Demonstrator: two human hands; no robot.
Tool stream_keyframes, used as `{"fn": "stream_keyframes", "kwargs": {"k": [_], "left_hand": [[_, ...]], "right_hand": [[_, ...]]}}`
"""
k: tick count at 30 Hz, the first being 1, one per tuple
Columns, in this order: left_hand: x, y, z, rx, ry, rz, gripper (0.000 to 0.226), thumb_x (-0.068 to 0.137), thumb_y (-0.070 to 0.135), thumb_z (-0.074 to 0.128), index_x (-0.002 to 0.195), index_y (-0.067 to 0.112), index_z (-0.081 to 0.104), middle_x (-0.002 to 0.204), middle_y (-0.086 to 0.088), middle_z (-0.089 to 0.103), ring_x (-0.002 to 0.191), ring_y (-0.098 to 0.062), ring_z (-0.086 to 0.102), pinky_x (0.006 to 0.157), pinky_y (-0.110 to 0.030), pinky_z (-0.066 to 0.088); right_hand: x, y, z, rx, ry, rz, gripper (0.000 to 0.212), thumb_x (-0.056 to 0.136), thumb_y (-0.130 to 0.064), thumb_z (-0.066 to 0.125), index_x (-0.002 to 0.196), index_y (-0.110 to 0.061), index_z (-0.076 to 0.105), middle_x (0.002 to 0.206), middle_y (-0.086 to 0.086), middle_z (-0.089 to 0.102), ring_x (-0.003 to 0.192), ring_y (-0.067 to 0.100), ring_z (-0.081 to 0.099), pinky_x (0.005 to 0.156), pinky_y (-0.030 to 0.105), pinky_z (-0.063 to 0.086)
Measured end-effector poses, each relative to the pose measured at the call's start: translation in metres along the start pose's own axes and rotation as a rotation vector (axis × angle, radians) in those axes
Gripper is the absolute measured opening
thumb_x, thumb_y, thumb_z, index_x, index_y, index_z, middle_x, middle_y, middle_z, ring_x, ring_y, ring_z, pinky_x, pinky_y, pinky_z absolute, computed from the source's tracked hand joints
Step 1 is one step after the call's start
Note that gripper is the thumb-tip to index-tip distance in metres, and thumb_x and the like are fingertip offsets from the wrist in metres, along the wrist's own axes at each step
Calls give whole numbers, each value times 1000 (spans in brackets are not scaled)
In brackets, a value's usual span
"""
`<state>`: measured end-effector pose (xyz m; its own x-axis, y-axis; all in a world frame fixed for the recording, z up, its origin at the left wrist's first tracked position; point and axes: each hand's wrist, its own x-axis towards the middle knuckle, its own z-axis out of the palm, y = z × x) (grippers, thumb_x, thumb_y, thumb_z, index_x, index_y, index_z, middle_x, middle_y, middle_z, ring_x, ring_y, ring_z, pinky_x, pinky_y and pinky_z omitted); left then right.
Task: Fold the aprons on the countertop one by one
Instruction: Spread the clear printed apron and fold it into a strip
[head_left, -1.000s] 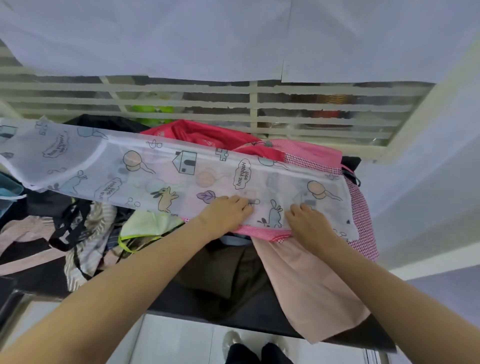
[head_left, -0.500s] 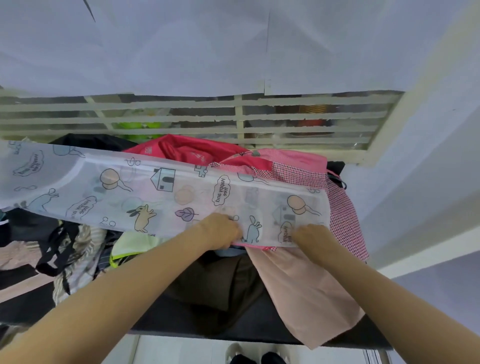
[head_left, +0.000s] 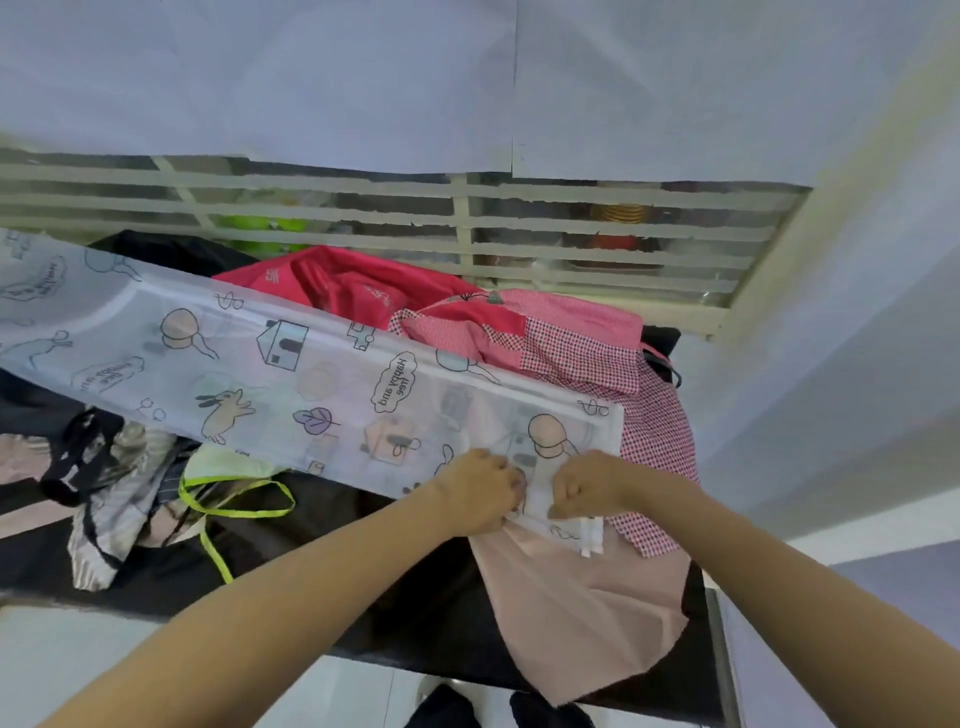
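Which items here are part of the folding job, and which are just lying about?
In the job: printed apron, left hand, right hand, both gripping its near edge.

Lying about: red cloth, checked cloth, peach cloth, green-trimmed cloth, window grille.

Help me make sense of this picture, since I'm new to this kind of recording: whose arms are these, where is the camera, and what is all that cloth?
There is no machine here. A person wears a wide-angle camera on the head, looking forward and down, so the two bare arms reaching in from the bottom are their own. The left hand and right hand sit close together, fingers curled, pinching the near edge of a thin white cartoon-print apron folded into a long strip. It lies across a pile on a dark countertop: a red apron and a pink checked apron behind it, a pale peach cloth hanging over the front edge, and a green-trimmed one among mixed cloth to the left. A barred window runs behind.
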<state>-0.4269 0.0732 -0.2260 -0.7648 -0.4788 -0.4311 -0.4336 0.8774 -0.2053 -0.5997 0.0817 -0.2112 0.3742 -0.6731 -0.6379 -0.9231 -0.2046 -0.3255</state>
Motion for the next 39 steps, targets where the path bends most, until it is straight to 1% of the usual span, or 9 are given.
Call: {"fn": "stream_keyframes", "kwargs": {"k": [4, 8, 12, 15, 22, 26, 30, 34, 39], "left_hand": [[0, 18, 2, -116, -42, -156, 46, 94, 29, 43, 133, 6, 39, 137, -11, 42, 119, -30, 46, 96, -40, 41], [5, 41, 0, -159, 4, -202, 49, 90, 26, 55, 131, 4, 40, 127, -14, 49, 107, -30, 55, 87, -38, 46], [1, 56, 13, -164, 245, -168, 51, 41, 26, 87, 83, 14, 62, 68, 0, 61, 49, -17, 56, 45, -20, 44], [-3, 65, 17, -106, 426, -214, 35, 60, 17, 73, 85, 15, 49, 72, 2, 60, 58, -16, 57, 53, -23, 46], [1, 82, 7, -218, 379, -253, 11, 62, 18, 68, 69, 13, 61, 66, 0, 59, 53, -17, 56, 44, -20, 37], [-18, 79, 4, -677, 53, -516, 22, 96, 20, 44, 105, 5, 57, 104, -9, 61, 92, -29, 60, 68, -31, 40], [-44, 68, 24, -1414, 114, -791, 24, 98, 32, 46, 93, 14, 62, 88, -2, 64, 81, -17, 59, 70, -12, 45], [-59, 66, 21, -2147, 168, -780, 33, 99, 27, 46, 126, 10, 53, 123, -9, 63, 112, -20, 61, 95, -26, 50], [-65, 65, 18, -2278, 198, -856, 29, 96, 27, 52, 118, 9, 60, 109, -8, 70, 100, -19, 67, 87, -26, 54]], "right_hand": [[14, 39, -31, 120, 472, 14, 18, 91, -11, 51, 104, -4, 62, 106, 9, 49, 104, 23, 45, 85, 28, 37], [30, 55, -42, 185, 377, -7, 20, 88, -5, 55, 105, -16, 61, 128, 10, 43, 120, 27, 42, 96, 33, 37], [36, 58, -50, 224, 292, -93, 29, 89, 3, 51, 78, -24, 56, 124, 7, 56, 106, 28, 58, 86, 41, 50], [37, 55, -53, 280, 292, -111, 22, 89, 3, 51, 84, -14, 64, 131, 3, 53, 113, 28, 56, 86, 31, 48], [29, 45, -65, 409, 96, -147, 25, 90, -4, 52, 76, -15, 70, 63, -13, 55, 58, 5, 43, 58, 18, 36], [24, 48, -77, 663, -119, -94, 31, 88, 11, 42, 97, 2, 70, 90, 4, 67, 81, 8, 64, 67, 16, 51], [29, 53, -78, 703, -256, -75, 37, 87, 15, 45, 113, -3, 64, 104, 6, 64, 96, 16, 60, 80, 24, 51], [36, 42, -70, 526, -86, -61, 8, 87, -18, 64, 83, -11, 65, 82, 2, 60, 77, 13, 56, 70, 24, 49], [49, 16, -58, 418, 204, -13, 30, 86, -19, 62, 62, -3, 56, 55, 6, 52, 50, 16, 49, 59, 28, 43]]}}
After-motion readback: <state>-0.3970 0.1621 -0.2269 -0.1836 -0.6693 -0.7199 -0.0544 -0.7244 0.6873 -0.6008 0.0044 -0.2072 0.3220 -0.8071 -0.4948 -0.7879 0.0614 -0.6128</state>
